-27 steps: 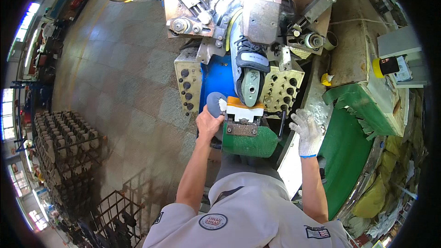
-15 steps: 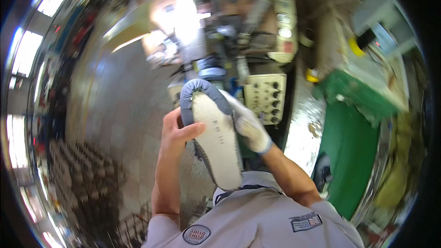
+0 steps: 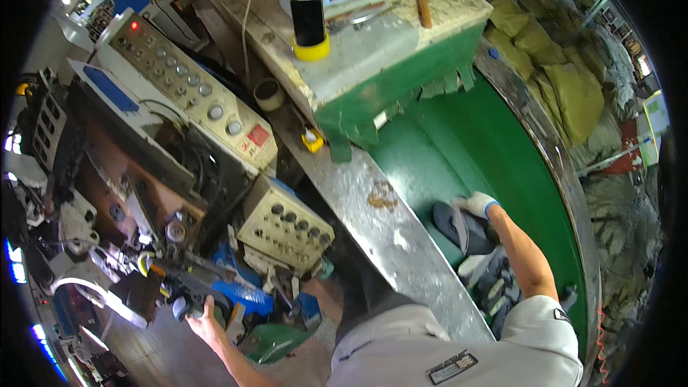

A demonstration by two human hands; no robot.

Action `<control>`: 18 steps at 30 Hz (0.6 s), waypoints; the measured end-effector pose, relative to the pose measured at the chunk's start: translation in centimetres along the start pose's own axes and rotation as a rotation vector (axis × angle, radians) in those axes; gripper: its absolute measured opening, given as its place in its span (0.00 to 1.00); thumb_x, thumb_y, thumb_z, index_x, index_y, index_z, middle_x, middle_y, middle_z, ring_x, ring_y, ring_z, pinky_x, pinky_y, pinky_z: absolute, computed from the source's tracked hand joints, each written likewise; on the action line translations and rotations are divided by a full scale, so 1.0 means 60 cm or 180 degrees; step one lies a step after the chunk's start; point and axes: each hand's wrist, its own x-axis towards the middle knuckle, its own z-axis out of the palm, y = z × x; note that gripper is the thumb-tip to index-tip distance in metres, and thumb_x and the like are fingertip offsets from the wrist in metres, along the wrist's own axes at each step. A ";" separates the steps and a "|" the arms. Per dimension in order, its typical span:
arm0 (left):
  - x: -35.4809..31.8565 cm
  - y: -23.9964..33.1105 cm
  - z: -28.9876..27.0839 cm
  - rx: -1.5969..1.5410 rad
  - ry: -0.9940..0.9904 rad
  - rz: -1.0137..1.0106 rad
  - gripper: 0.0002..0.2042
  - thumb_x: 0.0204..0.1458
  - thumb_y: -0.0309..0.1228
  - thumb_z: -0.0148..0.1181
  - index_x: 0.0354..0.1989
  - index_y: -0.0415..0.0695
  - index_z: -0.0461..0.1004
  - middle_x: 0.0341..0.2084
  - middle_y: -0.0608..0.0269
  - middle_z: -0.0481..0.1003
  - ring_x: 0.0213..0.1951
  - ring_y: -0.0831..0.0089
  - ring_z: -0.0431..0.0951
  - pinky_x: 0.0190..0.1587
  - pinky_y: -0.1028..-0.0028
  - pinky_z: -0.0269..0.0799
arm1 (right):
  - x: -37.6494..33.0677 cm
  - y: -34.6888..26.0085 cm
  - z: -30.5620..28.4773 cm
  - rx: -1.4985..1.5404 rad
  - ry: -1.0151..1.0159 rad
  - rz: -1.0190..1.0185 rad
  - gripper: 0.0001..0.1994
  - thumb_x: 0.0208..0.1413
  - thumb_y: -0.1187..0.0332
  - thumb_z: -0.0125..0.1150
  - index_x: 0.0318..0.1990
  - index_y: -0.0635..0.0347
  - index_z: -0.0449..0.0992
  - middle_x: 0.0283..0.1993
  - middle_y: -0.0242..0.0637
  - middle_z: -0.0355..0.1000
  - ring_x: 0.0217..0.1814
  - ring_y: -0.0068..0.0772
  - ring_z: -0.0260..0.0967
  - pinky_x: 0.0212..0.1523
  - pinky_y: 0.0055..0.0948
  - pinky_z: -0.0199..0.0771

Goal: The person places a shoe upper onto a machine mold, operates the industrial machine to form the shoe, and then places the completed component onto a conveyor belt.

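Observation:
My right hand (image 3: 479,206), in a white glove with a blue cuff, rests on a dark shoe (image 3: 459,226) lying on the green conveyor belt (image 3: 459,150), fingers closed on its upper edge. A second dark shoe with white stripes (image 3: 494,283) lies just nearer me on the belt, under my forearm. My bare left hand (image 3: 199,317) reaches down to the left and grips a dark handle-like part (image 3: 188,299) on the machine. Whether that part is a lever or a loose piece, I cannot tell.
A cream control box with round knobs (image 3: 287,223) and a longer button panel (image 3: 190,93) stand between my arms. A steel ledge (image 3: 373,208) borders the belt. A green workbench (image 3: 387,50) behind carries a meter box, a hammer and a black-and-yellow cup. Yellowish sacks (image 3: 566,79) pile at the right.
Half a second ago both hands held a grey shoe, sole up, before my chest. Now my view has swung right; the right hand sits on the belt, the left at the machine.

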 end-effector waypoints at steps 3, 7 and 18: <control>0.019 -0.043 -0.015 -0.0862 0.0087 0.0257 0.25 0.41 0.19 0.69 0.51 0.37 0.74 0.44 0.62 0.77 0.43 0.69 0.75 0.52 0.68 0.70 | 0.118 -0.055 0.002 -0.0425 -0.0144 0.0050 0.46 0.45 0.31 0.64 0.56 0.68 0.76 0.58 0.57 0.74 0.61 0.52 0.72 0.60 0.40 0.71; 0.035 -0.021 -0.018 -0.0606 -0.0119 0.0117 0.23 0.39 0.18 0.67 0.49 0.40 0.74 0.38 0.66 0.77 0.38 0.72 0.75 0.48 0.69 0.71 | 0.379 -0.216 0.037 0.1162 0.0597 -0.0719 0.46 0.42 0.42 0.74 0.61 0.72 0.68 0.57 0.60 0.72 0.57 0.49 0.75 0.55 0.42 0.75; -0.069 -0.290 -0.214 0.0219 -0.0709 -0.0811 0.29 0.50 0.21 0.67 0.63 0.34 0.67 0.37 0.57 0.80 0.38 0.69 0.78 0.40 0.71 0.77 | 0.622 -0.535 0.148 0.5763 0.1499 -0.1024 0.32 0.41 0.68 0.70 0.56 0.73 0.69 0.56 0.50 0.73 0.53 0.47 0.73 0.54 0.39 0.73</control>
